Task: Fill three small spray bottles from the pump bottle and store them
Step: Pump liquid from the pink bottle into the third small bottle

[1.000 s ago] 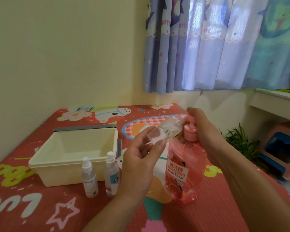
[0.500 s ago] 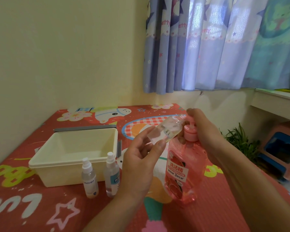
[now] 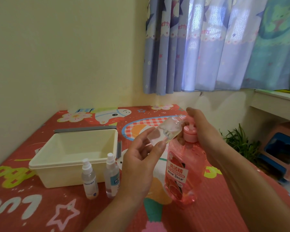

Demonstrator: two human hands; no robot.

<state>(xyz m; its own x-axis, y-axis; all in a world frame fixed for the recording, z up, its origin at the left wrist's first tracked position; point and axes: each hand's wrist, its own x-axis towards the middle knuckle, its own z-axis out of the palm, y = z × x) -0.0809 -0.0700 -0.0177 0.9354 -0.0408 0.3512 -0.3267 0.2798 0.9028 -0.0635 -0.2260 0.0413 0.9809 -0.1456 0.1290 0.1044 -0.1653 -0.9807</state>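
My left hand (image 3: 141,163) pinches a small clear spray bottle (image 3: 167,130), uncapped and tilted, its open neck up against the pump spout. The pink pump bottle (image 3: 182,169) stands on the mat in the middle. My right hand (image 3: 203,129) lies over the pump head, fingers curled round it; the spout itself is hidden. Two more small spray bottles, capped and upright, stand to the left: one labelled in grey (image 3: 89,179), one with a blue label (image 3: 112,176).
An open cream plastic bin (image 3: 70,171) stands at the left just behind the two capped bottles. All of it rests on a red patterned mat (image 3: 224,206). At the right are a green plant (image 3: 241,144) and a pink and blue stool (image 3: 281,148).
Almost nothing has shifted. Both hands stay at the pump head with the small bottle held at the spout; my right hand has moved only slightly.
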